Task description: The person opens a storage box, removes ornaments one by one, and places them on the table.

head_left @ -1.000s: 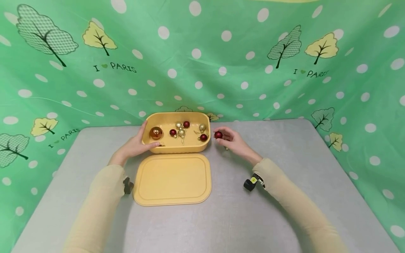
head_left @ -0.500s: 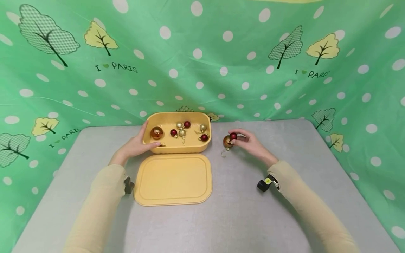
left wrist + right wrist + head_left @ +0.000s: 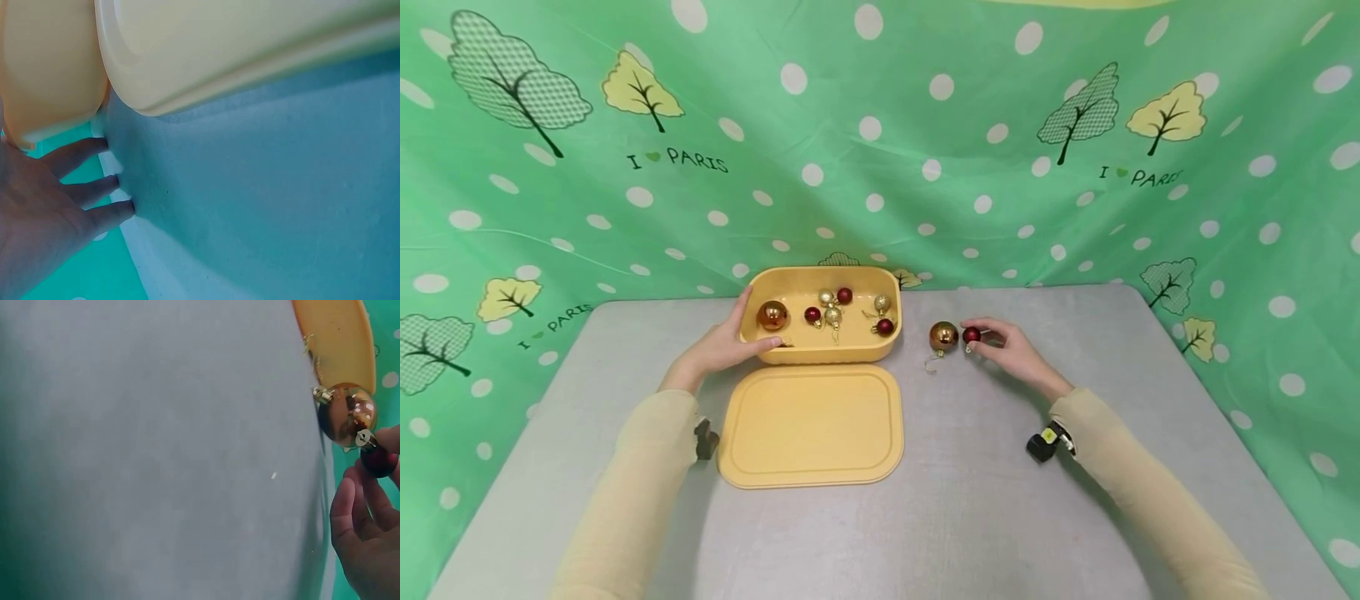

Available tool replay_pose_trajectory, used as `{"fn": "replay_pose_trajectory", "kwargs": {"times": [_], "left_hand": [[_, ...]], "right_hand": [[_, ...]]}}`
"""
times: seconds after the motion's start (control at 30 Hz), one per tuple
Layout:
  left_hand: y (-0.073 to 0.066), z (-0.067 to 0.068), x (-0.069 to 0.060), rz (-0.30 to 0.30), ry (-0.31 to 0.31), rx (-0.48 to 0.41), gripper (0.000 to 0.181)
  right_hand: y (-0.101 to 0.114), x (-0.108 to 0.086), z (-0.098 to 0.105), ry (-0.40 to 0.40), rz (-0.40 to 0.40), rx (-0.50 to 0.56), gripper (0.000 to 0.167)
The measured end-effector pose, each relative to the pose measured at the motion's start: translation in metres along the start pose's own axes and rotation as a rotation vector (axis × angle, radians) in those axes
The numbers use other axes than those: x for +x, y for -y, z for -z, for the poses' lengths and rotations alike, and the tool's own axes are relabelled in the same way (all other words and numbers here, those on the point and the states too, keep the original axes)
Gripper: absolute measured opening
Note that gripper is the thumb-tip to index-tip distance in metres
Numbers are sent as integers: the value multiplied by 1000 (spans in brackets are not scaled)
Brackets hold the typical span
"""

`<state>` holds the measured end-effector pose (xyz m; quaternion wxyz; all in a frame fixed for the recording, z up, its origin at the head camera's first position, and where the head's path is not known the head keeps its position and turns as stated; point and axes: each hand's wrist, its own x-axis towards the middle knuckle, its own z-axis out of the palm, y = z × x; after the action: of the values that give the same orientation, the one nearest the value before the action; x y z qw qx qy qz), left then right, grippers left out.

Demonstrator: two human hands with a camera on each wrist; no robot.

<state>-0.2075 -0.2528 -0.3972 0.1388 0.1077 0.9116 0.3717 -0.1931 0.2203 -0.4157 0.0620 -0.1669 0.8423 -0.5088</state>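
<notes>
My left hand [image 3: 721,343] holds the left end of the yellow box [image 3: 820,356], its thumb over the front rim; the left wrist view shows the other fingers spread beside the box. To the right of the box, my right hand [image 3: 1013,353] pinches a small dark red ball [image 3: 972,336] between thumb and fingers, close to the table. Just left of it a larger shiny copper-gold ball [image 3: 943,336] lies on the table, its hook toward the front. In the right wrist view, the red ball [image 3: 379,461] partly overlaps the gold ball [image 3: 347,415].
Inside the box lie a large copper ball [image 3: 772,315] at the left and several small red and gold balls. A flat yellow lid [image 3: 811,425] rests on the grey table [image 3: 970,517] in front of the box. Green patterned cloth [image 3: 880,150] hangs behind.
My right hand has moved right, away from the box, with the red ball. The large gold ball now stands in full view on the table. My left hand has stayed on the box.
</notes>
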Motion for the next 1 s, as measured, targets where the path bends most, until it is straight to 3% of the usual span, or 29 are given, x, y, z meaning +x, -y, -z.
{"fn": "replay_pose_trajectory", "kwargs": {"times": [0.3,1.0], "left_hand": [[-1,0,0,-17,-2,-13,108],[-3,0,-2,18,1,10,109]], "right_hand": [[-13,8,-1,7,1,-146,40],[-9,13,-3,66,21,-179,34]]}}
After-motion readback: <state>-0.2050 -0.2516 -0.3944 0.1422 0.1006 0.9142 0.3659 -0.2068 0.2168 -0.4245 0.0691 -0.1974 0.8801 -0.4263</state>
